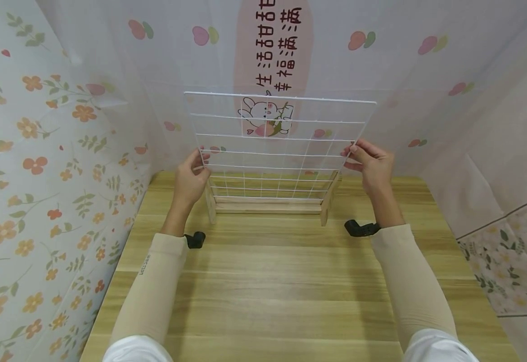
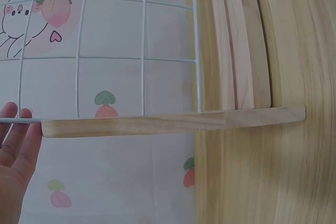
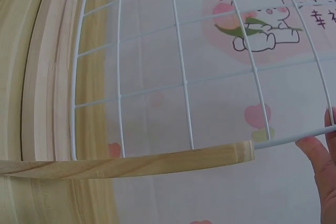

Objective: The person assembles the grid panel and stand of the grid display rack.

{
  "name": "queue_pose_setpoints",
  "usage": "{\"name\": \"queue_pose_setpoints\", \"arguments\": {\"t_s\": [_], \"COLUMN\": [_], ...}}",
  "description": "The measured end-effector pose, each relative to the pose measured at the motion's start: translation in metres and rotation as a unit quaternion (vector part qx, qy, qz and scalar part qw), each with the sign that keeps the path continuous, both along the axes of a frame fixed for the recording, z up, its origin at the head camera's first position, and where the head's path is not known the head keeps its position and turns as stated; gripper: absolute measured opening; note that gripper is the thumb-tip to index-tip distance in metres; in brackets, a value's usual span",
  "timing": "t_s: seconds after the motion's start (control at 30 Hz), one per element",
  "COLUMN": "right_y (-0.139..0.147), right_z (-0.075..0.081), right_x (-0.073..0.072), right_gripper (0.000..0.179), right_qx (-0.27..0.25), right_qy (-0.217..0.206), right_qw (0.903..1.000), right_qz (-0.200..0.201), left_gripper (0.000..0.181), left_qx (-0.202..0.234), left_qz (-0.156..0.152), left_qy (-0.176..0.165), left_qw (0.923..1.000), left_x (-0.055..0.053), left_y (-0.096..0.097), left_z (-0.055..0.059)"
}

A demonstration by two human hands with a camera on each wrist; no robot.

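Note:
A white wire grid panel [image 1: 272,153] stands upright in a wooden stand [image 1: 268,206], its lower part between the two wooden side posts. My left hand [image 1: 192,176] holds the panel's left side wire just above the top of the left post [image 2: 131,126]. On the other side, my right hand [image 1: 374,163] pinches the right side wire between thumb and fingers, a little above the right post [image 3: 157,163]. Pale wooden crossbars [image 2: 244,40] join the posts near the table, and the panel's bottom wire runs close over them.
The stand rests on a wood-grain table [image 1: 263,291] near its back edge. Behind hangs a pale curtain [image 1: 168,60] with fruit prints, a rabbit and lettering. Floral cloth [image 1: 41,201] covers the left side. A black wrist mount [image 1: 361,228] sticks out inward from the right wrist.

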State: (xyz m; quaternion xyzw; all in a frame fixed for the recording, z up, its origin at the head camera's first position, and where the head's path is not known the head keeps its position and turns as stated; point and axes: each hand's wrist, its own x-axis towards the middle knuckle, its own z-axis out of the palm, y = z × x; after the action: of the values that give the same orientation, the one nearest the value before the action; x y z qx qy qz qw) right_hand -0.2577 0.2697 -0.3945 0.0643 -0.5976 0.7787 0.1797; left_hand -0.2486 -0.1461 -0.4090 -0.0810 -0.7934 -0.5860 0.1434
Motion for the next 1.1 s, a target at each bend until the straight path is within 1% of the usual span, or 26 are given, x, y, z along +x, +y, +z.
{"name": "queue_pose_setpoints", "arguments": {"t_s": [0.07, 0.13, 0.2, 0.3, 0.37, 0.43, 0.53, 0.57, 0.77, 0.87, 0.97, 1.1], "right_y": [0.000, 0.000, 0.000, 0.000, 0.000, 0.000, -0.001, -0.001, -0.002, -0.002, -0.001, -0.001], "right_z": [-0.001, -0.002, -0.003, -0.005, -0.007, -0.008, -0.009, -0.010, -0.013, -0.014, -0.016, -0.018], "right_x": [0.000, 0.000, 0.000, 0.000, 0.000, 0.000, 0.000, 0.000, 0.000, 0.000, 0.000, 0.000], "right_gripper": [0.012, 0.013, 0.013, 0.014, 0.014, 0.013, 0.013, 0.013, 0.013, 0.013, 0.012, 0.011], "right_qx": [-0.001, -0.003, -0.007, -0.009, -0.011, -0.010, -0.007, -0.008, -0.005, 0.000, 0.001, -0.004], "right_qy": [-0.002, -0.004, -0.005, -0.007, -0.006, -0.004, -0.002, -0.002, 0.001, 0.000, -0.003, -0.007], "right_qw": [1.0000, 1.0000, 1.0000, 0.9999, 0.9999, 0.9999, 1.0000, 1.0000, 1.0000, 1.0000, 1.0000, 1.0000], "right_qz": [0.000, -0.001, -0.001, -0.001, 0.000, 0.002, 0.003, 0.004, 0.005, 0.004, 0.005, 0.004], "left_gripper": [0.050, 0.050, 0.049, 0.049, 0.048, 0.045, 0.040, 0.039, 0.038, 0.037, 0.038, 0.040], "left_qx": [0.007, 0.015, 0.021, 0.018, 0.014, 0.019, 0.025, 0.025, 0.024, 0.023, 0.028, 0.022], "left_qz": [0.000, -0.001, 0.000, 0.000, 0.001, 0.001, 0.002, 0.005, 0.020, 0.023, 0.019, 0.019], "left_qy": [-0.003, -0.008, -0.012, -0.020, -0.017, -0.013, -0.001, 0.002, 0.012, 0.015, 0.016, 0.004], "left_qw": [1.0000, 0.9999, 0.9997, 0.9996, 0.9997, 0.9997, 0.9997, 0.9997, 0.9994, 0.9994, 0.9993, 0.9996], "left_x": [0.000, 0.002, 0.000, 0.010, 0.013, 0.014, 0.011, 0.009, -0.008, -0.009, -0.010, -0.010], "left_y": [0.000, 0.001, 0.001, 0.006, 0.007, 0.007, 0.007, 0.006, 0.000, -0.001, -0.001, -0.001], "left_z": [0.001, 0.005, 0.006, 0.020, 0.025, 0.025, 0.022, 0.020, -0.002, -0.005, -0.007, -0.008]}}
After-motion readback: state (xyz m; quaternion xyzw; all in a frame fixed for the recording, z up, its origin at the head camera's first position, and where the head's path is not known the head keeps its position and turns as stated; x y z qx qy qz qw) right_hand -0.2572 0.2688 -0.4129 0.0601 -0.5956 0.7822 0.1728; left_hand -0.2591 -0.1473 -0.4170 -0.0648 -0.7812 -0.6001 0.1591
